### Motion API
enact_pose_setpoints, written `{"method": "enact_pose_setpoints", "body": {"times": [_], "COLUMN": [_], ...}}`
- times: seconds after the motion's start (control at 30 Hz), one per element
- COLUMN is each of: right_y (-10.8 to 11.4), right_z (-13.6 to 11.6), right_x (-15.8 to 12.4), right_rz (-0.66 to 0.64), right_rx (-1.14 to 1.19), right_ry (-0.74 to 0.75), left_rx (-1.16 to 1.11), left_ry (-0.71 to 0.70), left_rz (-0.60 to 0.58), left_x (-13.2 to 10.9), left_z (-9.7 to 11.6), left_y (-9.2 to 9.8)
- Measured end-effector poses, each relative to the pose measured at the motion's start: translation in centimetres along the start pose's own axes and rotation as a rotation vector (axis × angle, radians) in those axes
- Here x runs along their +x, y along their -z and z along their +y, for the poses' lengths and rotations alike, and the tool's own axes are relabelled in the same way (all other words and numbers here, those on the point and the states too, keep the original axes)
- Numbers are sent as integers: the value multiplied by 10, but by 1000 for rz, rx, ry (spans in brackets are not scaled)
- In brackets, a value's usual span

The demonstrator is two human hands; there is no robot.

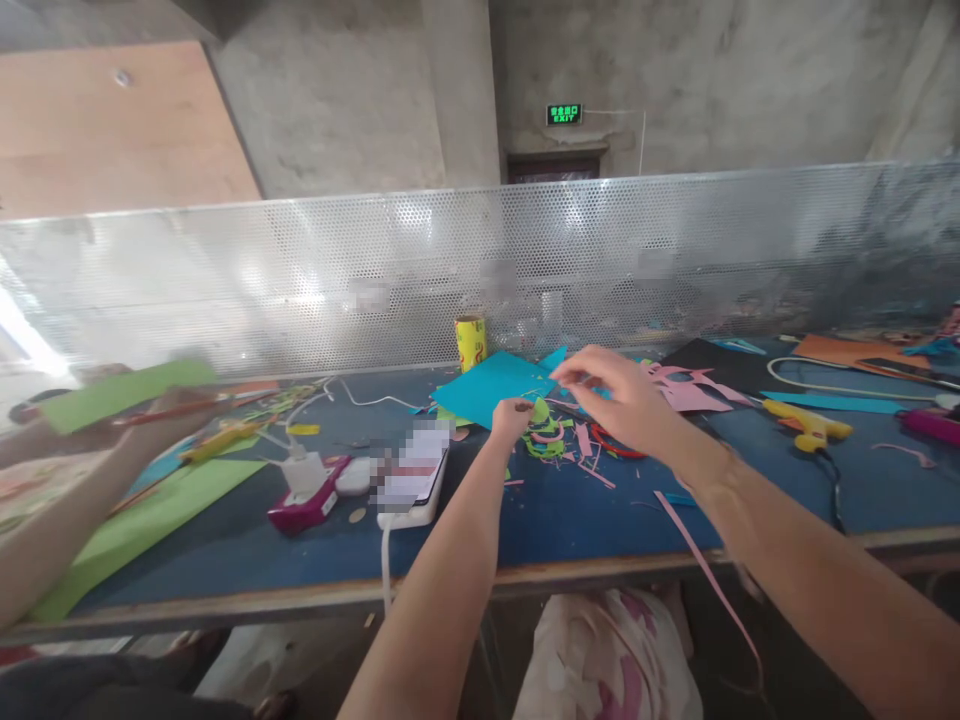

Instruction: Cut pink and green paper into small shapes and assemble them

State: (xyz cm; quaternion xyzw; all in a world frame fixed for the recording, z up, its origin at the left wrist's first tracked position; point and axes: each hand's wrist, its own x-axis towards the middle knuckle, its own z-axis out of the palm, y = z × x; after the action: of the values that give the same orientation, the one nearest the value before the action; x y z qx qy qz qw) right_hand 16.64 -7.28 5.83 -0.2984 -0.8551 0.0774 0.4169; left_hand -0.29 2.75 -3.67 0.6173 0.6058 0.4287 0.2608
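Observation:
My left hand (513, 420) is closed over the table, its fingertips pinching at a small light-green paper piece (540, 410). To its right, my right hand (611, 395) hovers with loosely bent fingers and a gap between thumb and fingers; nothing shows clearly in it. A blue paper sheet (480, 388) lies just behind both hands. Below them is a heap of green and pink paper scraps (546, 440). A red ring-shaped thing (615, 445) sits partly hidden under my right hand.
Left are a phone (420, 465) on a white power bank, a purple power strip (311, 495) and a co-worker's hand (176, 405) near green paper (157, 520). A yellow glue gun (814, 425) and pink cut paper (690, 388) lie right. A yellow roll (471, 343) stands before the perforated metal screen (337, 280).

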Motion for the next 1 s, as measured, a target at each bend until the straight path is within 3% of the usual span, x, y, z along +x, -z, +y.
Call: {"method": "enact_pose_setpoints", "body": {"times": [0.13,0.23,0.3,0.5,0.77,0.9,1.0], "right_y": [-36,-61,-70,-67,-65,-59,-51], "right_z": [62,100,112,109,113,120,121], "right_x": [18,18,13,1,1,0,-3], "right_rz": [-183,-174,-125,-38,39,50,-73], "right_rx": [-12,125,243,444,381,295,35], "right_ry": [-278,-393,-463,-567,-569,-600,-574], "left_rx": [-44,-51,-60,-240,-379,-259,-4], "left_ry": [-16,-42,-62,-27,61,46,-10], "left_rz": [-24,-45,-52,-147,-185,-163,-87], "left_x": [-1,-2,-3,-10,-17,-15,-11], "left_z": [1,4,6,13,16,15,13], "left_y": [0,0,-1,-7,-7,-6,-4]}}
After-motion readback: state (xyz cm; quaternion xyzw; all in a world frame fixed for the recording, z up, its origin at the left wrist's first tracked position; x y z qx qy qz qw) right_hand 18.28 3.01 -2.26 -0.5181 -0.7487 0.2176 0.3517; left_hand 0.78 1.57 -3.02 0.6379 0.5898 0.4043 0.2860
